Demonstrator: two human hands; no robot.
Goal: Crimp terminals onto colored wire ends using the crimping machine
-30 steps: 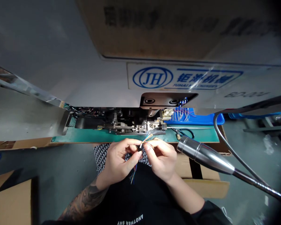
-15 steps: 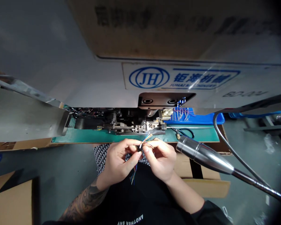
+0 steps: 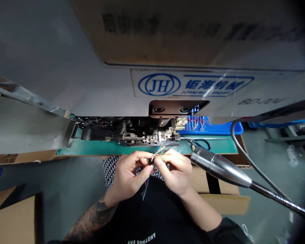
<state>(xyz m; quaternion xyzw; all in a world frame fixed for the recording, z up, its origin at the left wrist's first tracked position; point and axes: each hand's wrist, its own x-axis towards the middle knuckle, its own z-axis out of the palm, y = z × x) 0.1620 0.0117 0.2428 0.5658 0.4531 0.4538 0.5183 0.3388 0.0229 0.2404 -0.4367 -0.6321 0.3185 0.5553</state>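
Observation:
My left hand pinches a short dark cable between thumb and fingers. Thin coloured wires fan out from its upper end, and more loose wire ends hang below the fingers. On the right side, my right hand has thumb and forefinger closed on the coloured wires close to where they leave the cable. Both hands meet just in front of the green table edge, below the metal mechanism of the machine.
The large machine housing overhangs the table. Black-handled scissors lie right of the mechanism, before a blue tray holding wires. A metal lamp reaches in from the right. Cardboard boxes stand on the floor.
The right hand's fingers have shifted slightly at the wires. The left hand and cable remain nearly in place, and the view has moved a little.

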